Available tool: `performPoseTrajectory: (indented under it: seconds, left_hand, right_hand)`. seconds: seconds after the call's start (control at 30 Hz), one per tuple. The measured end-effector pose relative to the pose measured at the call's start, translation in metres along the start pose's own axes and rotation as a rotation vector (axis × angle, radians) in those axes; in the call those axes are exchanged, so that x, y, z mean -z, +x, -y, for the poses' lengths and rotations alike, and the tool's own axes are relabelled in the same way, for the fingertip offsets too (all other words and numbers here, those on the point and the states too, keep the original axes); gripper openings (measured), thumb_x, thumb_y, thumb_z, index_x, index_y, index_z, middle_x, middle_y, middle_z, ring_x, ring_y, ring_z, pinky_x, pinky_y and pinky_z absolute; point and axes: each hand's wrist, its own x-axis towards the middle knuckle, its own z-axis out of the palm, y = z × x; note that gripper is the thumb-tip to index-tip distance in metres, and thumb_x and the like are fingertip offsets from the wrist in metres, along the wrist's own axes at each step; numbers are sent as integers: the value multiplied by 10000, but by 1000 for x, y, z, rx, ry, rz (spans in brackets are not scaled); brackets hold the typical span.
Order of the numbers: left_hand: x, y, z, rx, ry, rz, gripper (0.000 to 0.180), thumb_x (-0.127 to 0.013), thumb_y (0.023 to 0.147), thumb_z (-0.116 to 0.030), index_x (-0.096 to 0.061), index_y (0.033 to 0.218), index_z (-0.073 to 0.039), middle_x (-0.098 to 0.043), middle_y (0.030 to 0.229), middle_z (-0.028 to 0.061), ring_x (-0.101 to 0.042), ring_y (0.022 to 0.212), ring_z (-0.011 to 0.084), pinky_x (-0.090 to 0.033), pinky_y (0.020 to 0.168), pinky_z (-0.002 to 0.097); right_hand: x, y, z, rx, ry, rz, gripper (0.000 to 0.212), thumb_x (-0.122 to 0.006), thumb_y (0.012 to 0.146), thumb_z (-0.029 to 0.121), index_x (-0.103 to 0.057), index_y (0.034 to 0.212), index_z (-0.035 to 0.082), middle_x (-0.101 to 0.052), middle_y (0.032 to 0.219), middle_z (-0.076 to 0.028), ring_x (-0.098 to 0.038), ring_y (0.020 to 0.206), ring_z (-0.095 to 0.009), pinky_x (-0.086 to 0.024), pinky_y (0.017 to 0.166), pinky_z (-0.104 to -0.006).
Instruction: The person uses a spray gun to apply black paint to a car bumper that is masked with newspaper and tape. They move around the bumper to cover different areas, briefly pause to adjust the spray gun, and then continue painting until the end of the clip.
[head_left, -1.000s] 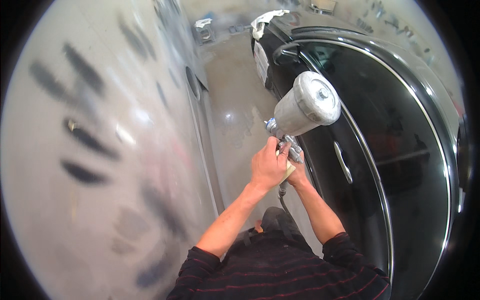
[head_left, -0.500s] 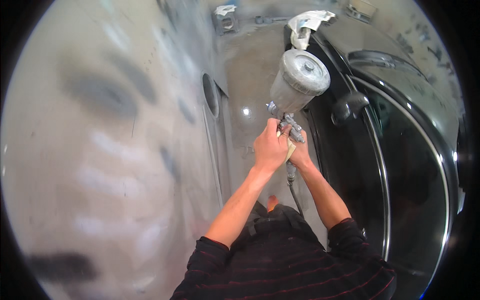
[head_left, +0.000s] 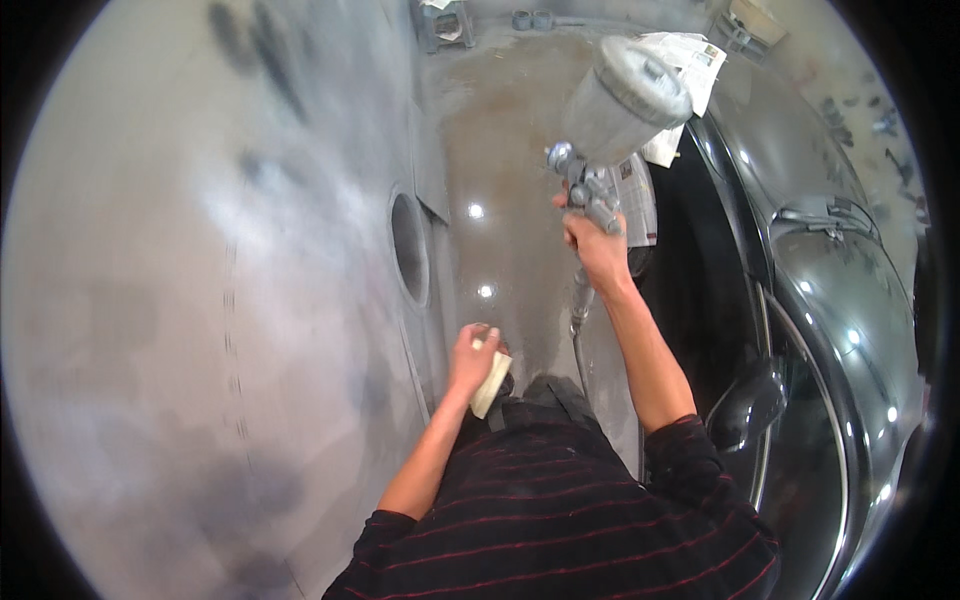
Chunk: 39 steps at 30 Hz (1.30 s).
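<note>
My right hand [head_left: 600,248] grips the handle of a paint spray gun [head_left: 584,190] out in front of me. A large, pale grey lidded cup [head_left: 632,98] sits on top of the gun and leans to the right. From the bottom of the handle an air hose [head_left: 578,355] drops towards the floor. Lower down and to the left, my left hand [head_left: 470,358] is closed on a folded cream-coloured cloth [head_left: 491,388], held apart from the gun near my waist. Its fingertips are partly hidden.
A glossy black car [head_left: 710,230] stands close on the right, its side mirror [head_left: 748,405] jutting out. Newspaper sheets [head_left: 690,62] cover part of it. On the left rises a paint-smudged grey wall [head_left: 250,380] with a round opening [head_left: 408,250]. A small stool [head_left: 447,30] stands far ahead.
My left hand has left the gun and moved down and left with the cloth. My right hand has carried the gun forward. The view has moved forward along the car.
</note>
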Motion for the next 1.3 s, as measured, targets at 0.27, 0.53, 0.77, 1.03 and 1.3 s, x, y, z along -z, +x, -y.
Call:
performPoseTrajectory:
  seconds: [0.27,0.53,0.77,1.03,1.3]
  left_hand:
    - [100,-136,18,20,-201,-168,389,-697,989,-336,-702,1162,12,-741,1179,137,-670,1129,244,-495,1000,368]
    - [223,-317,168,228,-279,-352,382,-693,1000,-335,-705,1159,13,-748,1108,138,-669,1034,203,-510,939,356]
    - [259,-425,138,450,-334,-554,331,-686,1013,-343,-686,1034,-12,-681,924,57,-584,864,158,-505,817,348]
    - [313,-521,48,513,-505,-679,381,-655,1032,-350,-658,1115,22,-686,955,83,-621,852,173,-523,781,366]
    - [379,-499,62,470,-203,-262,411,-602,1046,-358,-656,1229,6,-667,1101,106,-624,998,216,-510,884,385]
  right_hand:
    - [-62,-82,160,262,53,56,419,-582,916,-10,-630,1332,-5,-729,1097,-43,-523,666,-63,-423,586,-239]
    - [-166,-232,183,396,122,173,438,-586,929,-20,-558,1366,-9,-707,1163,-75,-535,737,-89,-454,652,-252]
    - [-168,-233,198,267,115,174,313,-601,960,1,-672,1265,3,-696,1011,-19,-536,685,-48,-446,615,-237]
    - [-84,-352,202,37,-88,102,202,-645,1000,100,-706,1181,37,-611,776,46,-522,671,-44,-427,623,-240]
    - [-12,-618,105,139,-508,-346,382,-674,869,-9,-595,1240,40,-662,1039,-112,-678,958,-305,-531,816,-416]
